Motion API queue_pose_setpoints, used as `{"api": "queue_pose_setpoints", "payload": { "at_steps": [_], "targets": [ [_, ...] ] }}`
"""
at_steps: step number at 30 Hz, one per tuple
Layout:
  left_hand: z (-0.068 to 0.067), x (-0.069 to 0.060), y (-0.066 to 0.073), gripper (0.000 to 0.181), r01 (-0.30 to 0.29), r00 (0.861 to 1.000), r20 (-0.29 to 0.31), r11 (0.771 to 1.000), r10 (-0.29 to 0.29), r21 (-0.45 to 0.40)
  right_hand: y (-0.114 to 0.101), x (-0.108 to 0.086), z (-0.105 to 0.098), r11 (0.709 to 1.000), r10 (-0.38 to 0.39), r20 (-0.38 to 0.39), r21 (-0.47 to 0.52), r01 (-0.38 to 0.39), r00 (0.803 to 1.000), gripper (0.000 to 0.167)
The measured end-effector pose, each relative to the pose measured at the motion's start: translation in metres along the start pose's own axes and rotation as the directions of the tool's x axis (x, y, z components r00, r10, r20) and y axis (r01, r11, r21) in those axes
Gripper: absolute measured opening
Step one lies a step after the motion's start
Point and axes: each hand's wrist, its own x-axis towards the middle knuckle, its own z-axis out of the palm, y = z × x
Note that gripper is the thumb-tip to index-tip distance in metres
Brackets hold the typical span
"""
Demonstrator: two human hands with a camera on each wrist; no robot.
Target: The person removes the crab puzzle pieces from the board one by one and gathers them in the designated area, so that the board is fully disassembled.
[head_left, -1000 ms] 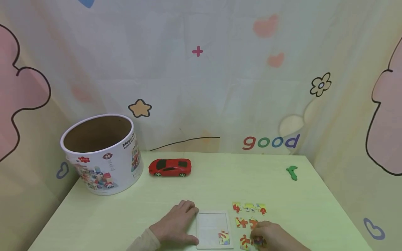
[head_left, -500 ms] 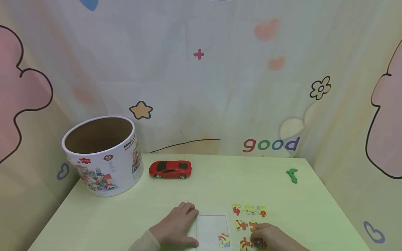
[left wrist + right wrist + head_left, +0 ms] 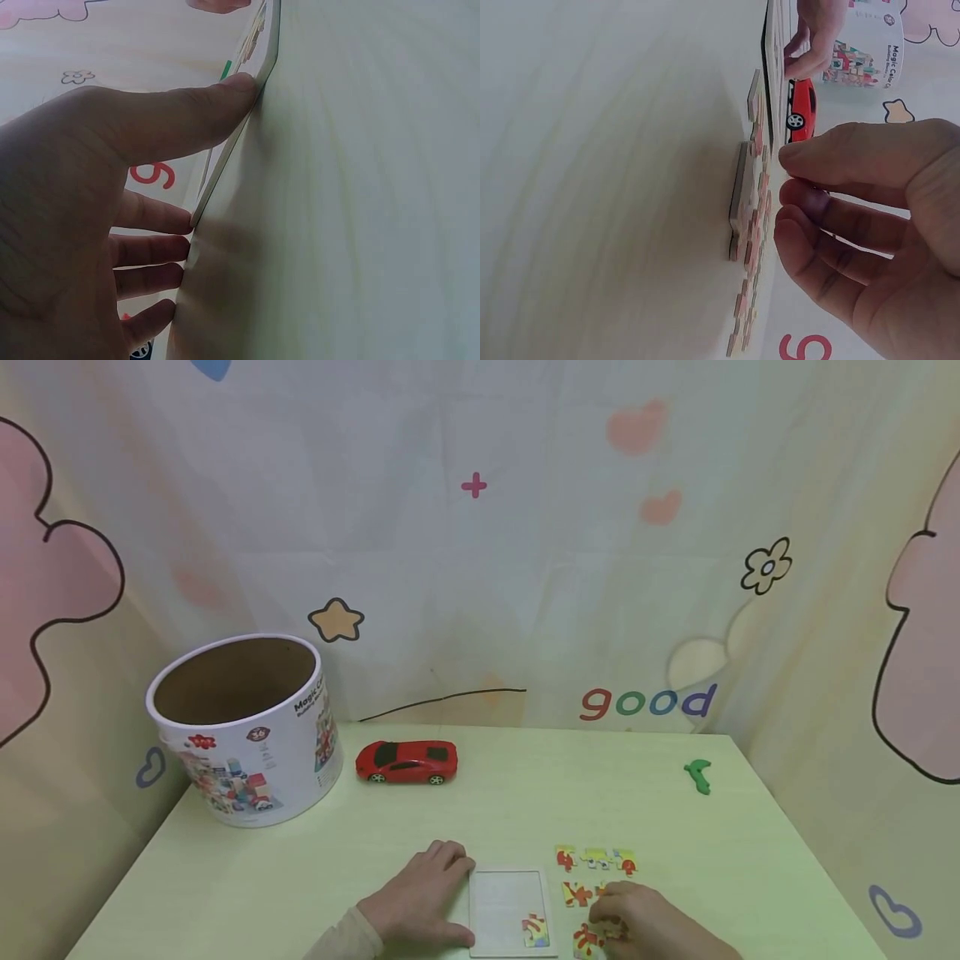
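A white puzzle tray (image 3: 501,897) lies flat at the table's front, with one red-and-yellow puzzle piece (image 3: 536,932) in its lower right corner. My left hand (image 3: 422,893) rests at the tray's left side, thumb at the near corner and index finger at the far one; the fingers are fairly straight. Right of the tray, loose puzzle pieces (image 3: 577,894) lie in rows. Over the nearer rows is my right hand (image 3: 641,920). In the right wrist view its loosely bent fingertips (image 3: 795,232) hover just off the pieces (image 3: 742,187), with nothing visible between them. Some pieces are hidden beneath that hand.
A red toy car (image 3: 407,762) stands toward the back, beside a large white bucket (image 3: 258,777) at the back left. A small green toy piece (image 3: 698,775) lies at the back right. A printed curtain (image 3: 525,593) hangs behind the table (image 3: 675,835).
My right hand has shifted slightly left and lifted from the dark-coloured puzzle piece where its fingers were. My left hand stays at the tray. The head view has tilted slightly.
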Motion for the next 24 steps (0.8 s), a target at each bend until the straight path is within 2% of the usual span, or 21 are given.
{"api": "queue_pose_setpoints", "payload": {
  "at_steps": [4,9,16,24],
  "targets": [
    [-0.001,0.0,0.0,0.086,-0.002,1.0,-0.001,1.0,0.002,0.0,-0.002,0.004,0.003,0.997,0.033,0.012,0.075,-0.033,0.999,0.008],
    [-0.002,-0.001,0.001,0.085,0.008,1.0,0.007,1.0,-0.008,-0.003,-0.005,0.007,0.005,0.993,0.061,0.018,0.095,-0.062,0.998,0.011],
    [-0.002,-0.001,0.002,0.085,0.012,1.0,0.01,1.0,-0.012,-0.005,-0.009,0.011,0.007,0.995,0.05,0.008,0.081,-0.051,0.999,0.017],
    [-0.003,-0.002,0.003,0.086,0.023,1.0,0.019,1.0,-0.023,0.0,-0.016,0.019,0.01,0.999,0.032,-0.007,0.007,-0.032,0.999,0.02]
  ]
}}
